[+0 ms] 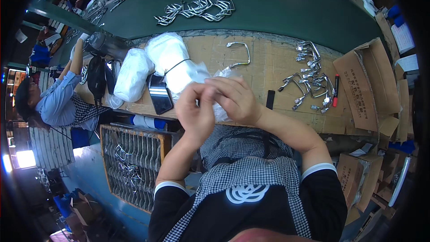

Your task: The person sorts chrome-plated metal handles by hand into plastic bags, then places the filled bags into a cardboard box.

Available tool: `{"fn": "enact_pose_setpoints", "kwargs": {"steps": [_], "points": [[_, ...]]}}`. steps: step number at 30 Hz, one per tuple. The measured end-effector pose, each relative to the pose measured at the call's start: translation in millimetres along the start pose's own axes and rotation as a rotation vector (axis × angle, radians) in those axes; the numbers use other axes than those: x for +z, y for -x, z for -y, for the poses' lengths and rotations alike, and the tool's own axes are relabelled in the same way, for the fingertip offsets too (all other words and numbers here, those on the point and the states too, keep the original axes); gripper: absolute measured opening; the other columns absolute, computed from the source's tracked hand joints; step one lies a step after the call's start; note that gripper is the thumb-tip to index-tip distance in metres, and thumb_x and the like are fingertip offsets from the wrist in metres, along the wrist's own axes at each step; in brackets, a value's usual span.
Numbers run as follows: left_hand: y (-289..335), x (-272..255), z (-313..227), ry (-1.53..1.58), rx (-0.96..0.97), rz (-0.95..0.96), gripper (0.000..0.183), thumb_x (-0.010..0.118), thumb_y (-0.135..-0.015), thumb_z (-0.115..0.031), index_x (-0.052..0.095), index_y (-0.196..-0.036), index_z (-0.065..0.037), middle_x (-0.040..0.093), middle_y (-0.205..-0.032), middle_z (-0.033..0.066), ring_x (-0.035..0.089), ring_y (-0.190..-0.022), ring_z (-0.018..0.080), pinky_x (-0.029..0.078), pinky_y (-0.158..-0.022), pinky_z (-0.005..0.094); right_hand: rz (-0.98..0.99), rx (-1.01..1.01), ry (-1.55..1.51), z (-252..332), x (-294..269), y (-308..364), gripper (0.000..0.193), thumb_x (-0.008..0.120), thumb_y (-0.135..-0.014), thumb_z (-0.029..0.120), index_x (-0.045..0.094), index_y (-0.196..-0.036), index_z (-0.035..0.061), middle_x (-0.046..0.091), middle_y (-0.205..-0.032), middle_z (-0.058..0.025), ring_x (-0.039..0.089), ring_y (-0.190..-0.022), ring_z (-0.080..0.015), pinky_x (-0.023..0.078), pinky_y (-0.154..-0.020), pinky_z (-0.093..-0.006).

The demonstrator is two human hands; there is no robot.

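In front of my chest, over the cardboard-covered bench, my two hands meet with their fingertips together. My left hand (195, 107) is closed, thumb against fingers. My right hand (241, 103) is closed too, its fingers bent toward the left thumb. Whatever lies between the fingertips is too small or hidden to make out. Crinkled clear plastic film (221, 113) shows behind and below the hands; I cannot tell if they grip it. Just beyond them a single bent chrome rod (247, 54) lies on the cardboard. A white plastic-wrapped bundle (168, 54) tied with a dark cord sits to the left.
Several bent chrome rods (309, 78) lie at right beside a red marker (336, 92) and an open cardboard box (358, 85). A dark phone (160, 98) and another white bundle (132, 75) lie left. More rods (197, 10) rest on the green belt (277, 9). A co-worker (58, 98) works at left.
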State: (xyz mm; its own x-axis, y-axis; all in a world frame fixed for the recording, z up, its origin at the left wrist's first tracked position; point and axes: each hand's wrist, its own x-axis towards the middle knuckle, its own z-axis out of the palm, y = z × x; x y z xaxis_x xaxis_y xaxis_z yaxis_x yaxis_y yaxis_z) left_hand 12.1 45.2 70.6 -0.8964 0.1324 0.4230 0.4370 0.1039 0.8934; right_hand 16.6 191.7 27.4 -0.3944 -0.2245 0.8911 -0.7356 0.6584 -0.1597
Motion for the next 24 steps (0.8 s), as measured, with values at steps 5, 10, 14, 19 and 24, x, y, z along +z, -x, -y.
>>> {"fn": "enact_pose_setpoints", "kwargs": {"steps": [5,10,14,19,24], "points": [[-2.4,-14.3,32.9,-0.534,0.430,0.157,0.007,0.067,-0.087,0.002,0.062,-0.091,0.000,0.060,-0.072,0.0092,0.057,-0.060,0.0248,0.043,-0.058,0.0308,0.203,0.007,0.004,8.3,-24.7,16.8,0.024,0.069,-0.070,0.013,0.063,-0.091,0.0024,0.062,-0.095,-0.0115,0.062,-0.086,-0.0234,0.051,-0.076,-0.0320],[-22.2,-52.0,101.0,-1.296,0.444,0.340,0.013,0.064,-0.078,-0.006,0.059,-0.090,-0.003,0.056,-0.078,0.0107,0.061,-0.070,0.0277,0.048,-0.059,0.0377,0.528,0.314,-0.335,-13.6,-5.7,21.2,0.019,0.065,-0.079,0.008,0.065,-0.097,0.0024,0.063,-0.097,-0.0112,0.061,-0.093,-0.0286,0.051,-0.077,-0.0376],[-23.0,-59.0,109.9,-1.242,0.327,0.422,0.013,0.064,-0.076,-0.008,0.058,-0.087,-0.004,0.057,-0.081,0.0112,0.063,-0.070,0.0280,0.049,-0.059,0.0390,0.525,0.663,-0.226,-67.4,-2.4,26.8,0.024,0.060,-0.085,0.008,0.066,-0.108,0.0038,0.063,-0.107,-0.0142,0.061,-0.104,-0.0328,0.050,-0.085,-0.0439],[-30.1,-55.6,104.0,-1.040,0.275,0.284,0.016,0.071,-0.080,-0.012,0.057,-0.083,-0.003,0.059,-0.075,0.0104,0.064,-0.066,0.0266,0.048,-0.055,0.0384,0.672,0.554,0.016,-106.0,10.8,58.3,0.031,0.057,-0.083,0.003,0.064,-0.113,0.0043,0.062,-0.111,-0.0154,0.061,-0.102,-0.0348,0.051,-0.086,-0.0442],[-38.6,-51.0,88.6,-0.665,0.102,0.140,0.015,0.076,-0.081,-0.010,0.064,-0.082,-0.002,0.059,-0.069,0.0090,0.057,-0.059,0.0232,0.043,-0.054,0.0340,0.307,0.824,-0.189,-92.5,-1.1,20.0,0.018,0.061,-0.088,0.007,0.063,-0.105,0.0013,0.065,-0.092,-0.0095,0.066,-0.081,-0.0223,0.053,-0.066,-0.0347]]}}
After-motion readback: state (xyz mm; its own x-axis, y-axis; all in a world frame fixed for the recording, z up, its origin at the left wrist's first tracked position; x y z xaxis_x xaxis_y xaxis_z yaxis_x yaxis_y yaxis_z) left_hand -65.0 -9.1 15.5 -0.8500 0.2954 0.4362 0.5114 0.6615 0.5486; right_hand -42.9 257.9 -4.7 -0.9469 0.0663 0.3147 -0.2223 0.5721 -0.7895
